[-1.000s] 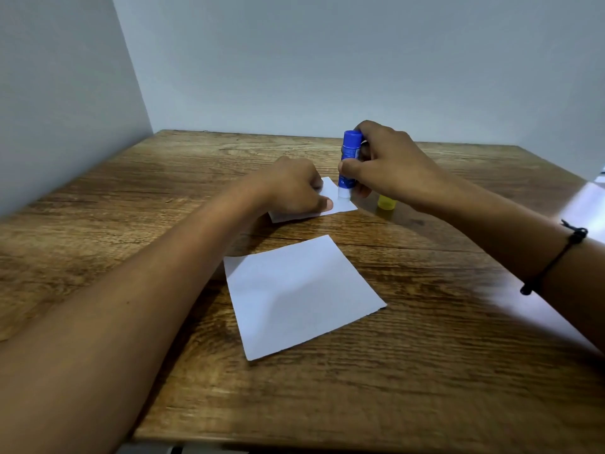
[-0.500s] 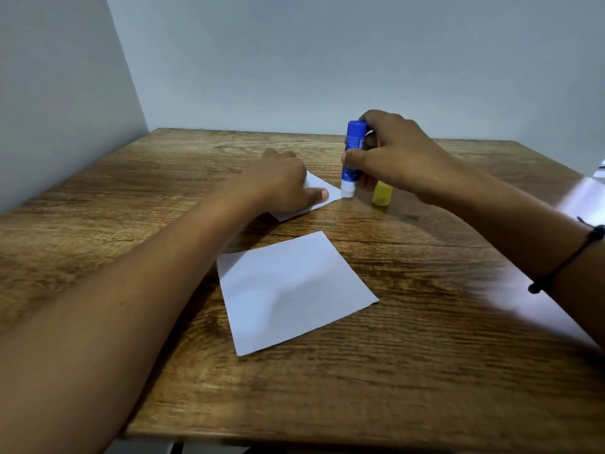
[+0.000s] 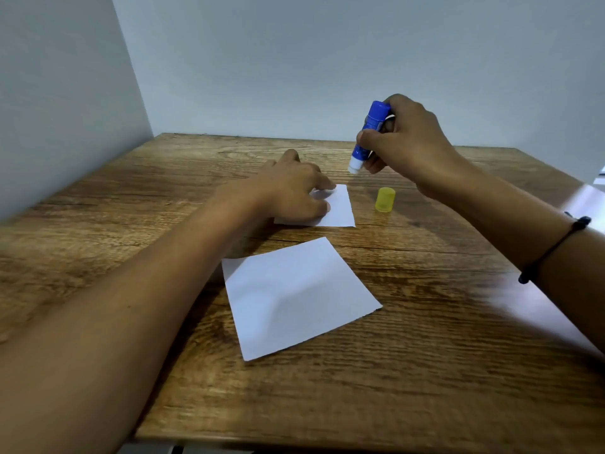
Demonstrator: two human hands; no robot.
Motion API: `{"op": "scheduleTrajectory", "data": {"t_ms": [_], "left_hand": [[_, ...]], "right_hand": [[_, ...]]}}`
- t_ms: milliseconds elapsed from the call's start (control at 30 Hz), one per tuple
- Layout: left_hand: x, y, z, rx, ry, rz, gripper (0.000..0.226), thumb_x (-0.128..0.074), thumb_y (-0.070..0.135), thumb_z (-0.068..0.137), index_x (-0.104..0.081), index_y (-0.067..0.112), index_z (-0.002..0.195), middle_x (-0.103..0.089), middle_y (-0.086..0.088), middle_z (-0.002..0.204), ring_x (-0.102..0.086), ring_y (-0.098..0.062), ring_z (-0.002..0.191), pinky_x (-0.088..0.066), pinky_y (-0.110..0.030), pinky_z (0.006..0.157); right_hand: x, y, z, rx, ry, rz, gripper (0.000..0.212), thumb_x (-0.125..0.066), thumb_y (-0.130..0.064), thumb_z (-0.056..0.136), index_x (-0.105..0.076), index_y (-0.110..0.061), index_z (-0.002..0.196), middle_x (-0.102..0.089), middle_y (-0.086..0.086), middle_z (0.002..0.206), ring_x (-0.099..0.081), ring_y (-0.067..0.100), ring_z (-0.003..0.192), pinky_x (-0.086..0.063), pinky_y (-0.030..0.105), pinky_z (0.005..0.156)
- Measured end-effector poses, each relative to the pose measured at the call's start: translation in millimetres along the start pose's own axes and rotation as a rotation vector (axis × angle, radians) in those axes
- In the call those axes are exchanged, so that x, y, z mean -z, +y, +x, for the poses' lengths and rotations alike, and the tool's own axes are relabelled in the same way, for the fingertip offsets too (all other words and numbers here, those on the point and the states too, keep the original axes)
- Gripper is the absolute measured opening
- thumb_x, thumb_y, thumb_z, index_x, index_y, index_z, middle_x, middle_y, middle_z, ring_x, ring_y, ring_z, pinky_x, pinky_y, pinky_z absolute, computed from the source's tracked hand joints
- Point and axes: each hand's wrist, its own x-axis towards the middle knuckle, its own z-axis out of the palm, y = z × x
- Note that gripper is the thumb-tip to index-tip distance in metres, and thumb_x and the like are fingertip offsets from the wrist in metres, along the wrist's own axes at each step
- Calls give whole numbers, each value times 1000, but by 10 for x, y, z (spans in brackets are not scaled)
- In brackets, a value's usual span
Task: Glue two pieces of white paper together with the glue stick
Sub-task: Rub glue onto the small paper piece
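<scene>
The right hand has its grip wrapped around the blue glue stick, holding it tilted in the air with the white tip pointing down, clear of the table and just beyond the far right corner of the smaller white paper. The left hand lies on that paper's left part with fingers spread and pressing, holding nothing, apparently to pin the sheet while glue goes on. The larger white paper lies nearer, apart from the first, probably waiting to be joined, and the yellow cap stands upright to the right, out of the way.
</scene>
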Motion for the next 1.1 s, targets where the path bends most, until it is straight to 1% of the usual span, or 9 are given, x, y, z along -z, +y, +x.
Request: {"op": "scheduleTrajectory", "data": {"t_ms": [67,167,200,300,400,533,800,967,1100], "left_hand": [[5,-5,2,-1,1,25,45,-45,43,86,-52,25,127,-48,2,137,-26,-26,124,-26,-46,100],[4,9,4,3,5,16,48,-45,46,86,-51,24,128,-48,2,136,-27,-26,124,-27,-45,99],[3,11,4,3,9,18,48,-45,47,86,-51,24,128,-48,2,136,-27,-26,124,-28,-45,99],[2,7,4,3,16,19,49,-46,47,86,-52,22,127,-48,2,136,-27,-26,124,-29,-46,100],[-3,4,8,4,14,10,48,-46,46,85,-53,22,126,-48,2,135,-26,-26,123,-29,-46,100],[-15,-3,17,1,24,6,47,-46,46,85,-54,22,125,-48,1,135,-26,-25,123,-28,-45,98],[-22,-4,21,6,21,1,48,-46,46,85,-54,21,126,-49,0,133,-27,-25,121,-28,-46,99],[-20,-4,18,5,14,-8,48,-46,45,86,-53,20,126,-48,-1,133,-27,-26,121,-27,-46,100],[-18,3,9,8,15,-12,47,-46,45,86,-54,20,125,-48,-2,132,-27,-26,120,-27,-47,102]], "right_hand": [[-47,1,39,-8,-15,-28,26,-59,-15,84,-46,-9,106,-60,11,92,-63,17,58,-50,18,51],[-138,0,80,-5,-50,-88,28,-61,-15,83,-46,-9,106,-58,11,94,-62,19,62,-49,16,49],[-165,0,92,-2,-59,-107,28,-61,-15,83,-46,-9,106,-58,12,95,-63,22,67,-51,19,52],[-226,-2,111,2,-89,-167,30,-61,-16,83,-47,-6,108,-60,16,100,-64,32,83,-55,40,76],[-265,-2,107,-2,-110,-200,32,-60,-17,84,-46,-5,110,-61,17,103,-64,34,87,-53,44,82],[-296,13,92,-7,-124,-231,33,-60,-17,85,-45,-7,113,-60,16,104,-65,31,84,-53,34,74],[-254,-6,50,-26,-151,-232,30,-60,-18,84,-47,-8,109,-62,16,103,-66,29,78,-49,23,59],[-198,-46,-34,-12,-180,-247,29,-60,-19,84,-48,-8,108,-63,15,100,-68,27,73,-50,25,60],[-155,-94,-126,22,-195,-258,26,-59,-19,84,-49,-8,104,-63,14,96,-67,26,70,-47,23,57]]}}
